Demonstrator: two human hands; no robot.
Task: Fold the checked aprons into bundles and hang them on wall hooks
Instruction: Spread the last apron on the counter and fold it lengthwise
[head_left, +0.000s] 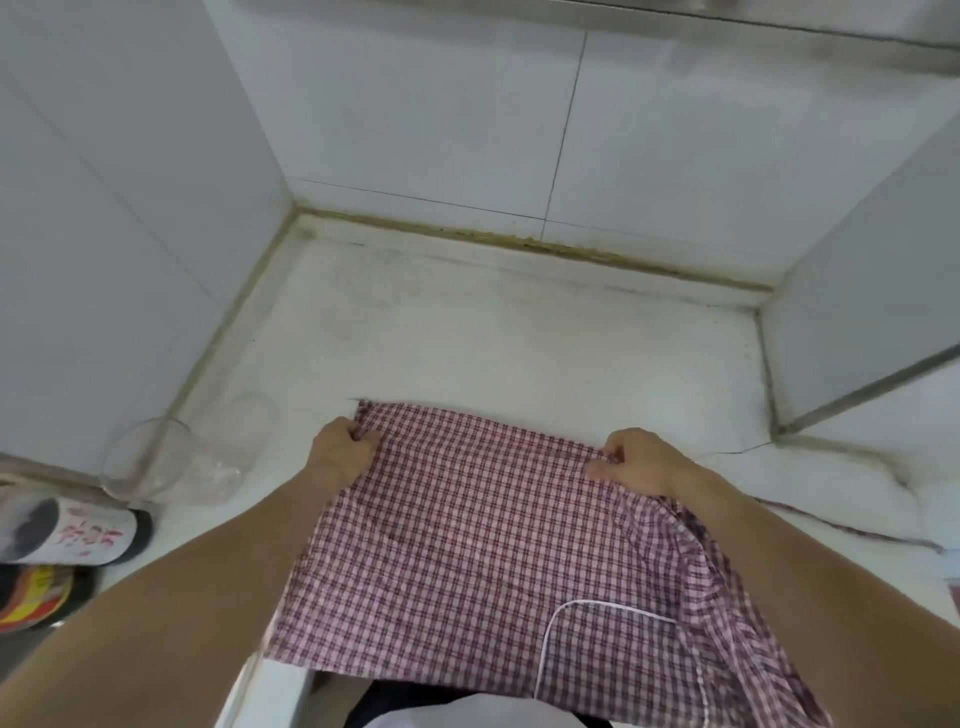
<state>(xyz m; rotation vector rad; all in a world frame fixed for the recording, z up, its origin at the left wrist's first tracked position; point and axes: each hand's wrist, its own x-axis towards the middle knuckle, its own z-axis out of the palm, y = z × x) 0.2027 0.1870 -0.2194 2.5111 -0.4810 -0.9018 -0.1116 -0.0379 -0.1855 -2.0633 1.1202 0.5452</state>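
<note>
Checked apron (467, 545), both hands gripping far edge

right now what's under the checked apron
The checked apron lies on the white countertop, its near part hanging past the front edge. Left hand and right hand grip its far corners. Whatever lies beneath the cloth is covered.

White counter (519, 338): checked apron (467, 561), glass (150, 457), bottles (67, 530).

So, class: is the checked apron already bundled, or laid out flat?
Laid out flat: the checked apron lies on the counter, both hands pinching its far corners.
</note>
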